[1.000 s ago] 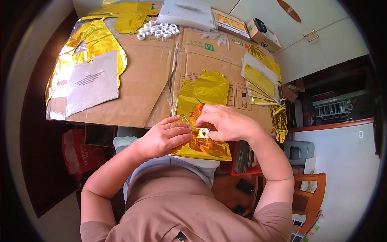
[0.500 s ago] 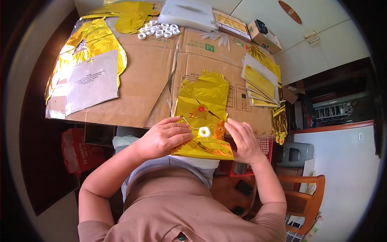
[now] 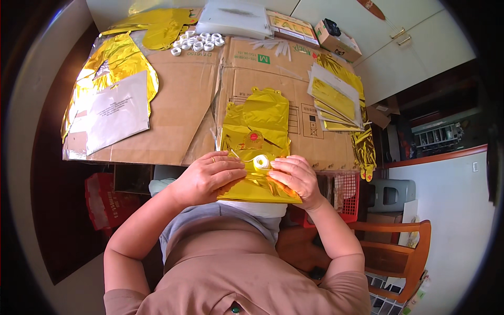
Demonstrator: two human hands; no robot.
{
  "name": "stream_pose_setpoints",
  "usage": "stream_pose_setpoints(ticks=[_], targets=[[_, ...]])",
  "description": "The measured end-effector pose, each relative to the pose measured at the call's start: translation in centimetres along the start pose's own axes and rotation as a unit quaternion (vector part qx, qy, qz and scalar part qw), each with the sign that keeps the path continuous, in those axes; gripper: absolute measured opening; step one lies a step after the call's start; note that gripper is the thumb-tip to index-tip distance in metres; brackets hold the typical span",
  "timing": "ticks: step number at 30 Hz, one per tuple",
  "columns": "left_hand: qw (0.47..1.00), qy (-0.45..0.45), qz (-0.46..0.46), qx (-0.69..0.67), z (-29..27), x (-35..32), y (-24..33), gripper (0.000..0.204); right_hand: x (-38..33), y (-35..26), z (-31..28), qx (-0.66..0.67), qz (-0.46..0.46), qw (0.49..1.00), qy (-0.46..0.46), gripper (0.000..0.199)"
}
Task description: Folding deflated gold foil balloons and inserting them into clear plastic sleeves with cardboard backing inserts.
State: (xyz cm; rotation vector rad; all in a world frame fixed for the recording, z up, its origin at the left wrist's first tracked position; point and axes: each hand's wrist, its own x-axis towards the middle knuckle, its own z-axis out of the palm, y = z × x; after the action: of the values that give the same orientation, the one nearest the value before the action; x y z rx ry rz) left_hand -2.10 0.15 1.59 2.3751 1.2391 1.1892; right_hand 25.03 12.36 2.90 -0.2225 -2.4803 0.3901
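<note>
A flat gold foil balloon (image 3: 265, 118) lies at the table's near edge, its folded lower part hanging toward my lap. On the fold rests a small roll of white ribbon (image 3: 261, 161), with a short loose end to its left. My left hand (image 3: 212, 176) holds the balloon's left side, fingers bent over the foil and thumb hidden. My right hand (image 3: 296, 178) grips the right side, its fingertips close by the ribbon roll. A red spot (image 3: 254, 136) shows on the foil beyond the roll.
Cardboard (image 3: 178, 105) covers the table. White ribbon rolls (image 3: 198, 46) cluster at the back, near a clear plastic box (image 3: 233, 21). Flat packets (image 3: 336, 100) with gold foil lie right; a grey-white packet (image 3: 118, 113) lies left on more foil. A red basket (image 3: 346, 194) stands below right.
My right hand has moved left, from the foil's edge over the fold and close to the ribbon roll. My left hand stays on the left side. The whole view has shifted slightly.
</note>
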Motion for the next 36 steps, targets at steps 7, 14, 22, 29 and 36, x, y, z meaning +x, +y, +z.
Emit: stream_pose_setpoints(ticks=[7, 14, 22, 29, 36], targets=[[0.991, -0.123, -0.026, 0.050, -2.6, 1.9, -0.3, 0.077, -0.3, 0.2, 0.2, -0.002, 0.000, 1.000, 0.003, 0.025], [0.976, -0.205, 0.004, 0.071, -1.7, 3.3, -1.0, 0.085, -0.5, 0.5, 0.6, -0.024, -0.016, 1.000, 0.003, 0.023], [0.978, -0.205, 0.027, -0.019, -1.3, 2.7, -0.9, 0.069, -0.4, 1.0, 0.3, -0.005, -0.019, 0.999, -0.044, 0.020], [0.980, -0.186, -0.018, -0.072, -0.7, 1.8, -0.9, 0.063, -0.1, 1.1, 0.1, 0.039, -0.006, 0.997, -0.065, 0.018], [0.975, -0.193, -0.028, -0.111, -1.5, 2.6, -1.4, 0.060, 0.6, 1.1, 0.2, 0.123, 0.066, 0.990, -0.021, 0.019]])
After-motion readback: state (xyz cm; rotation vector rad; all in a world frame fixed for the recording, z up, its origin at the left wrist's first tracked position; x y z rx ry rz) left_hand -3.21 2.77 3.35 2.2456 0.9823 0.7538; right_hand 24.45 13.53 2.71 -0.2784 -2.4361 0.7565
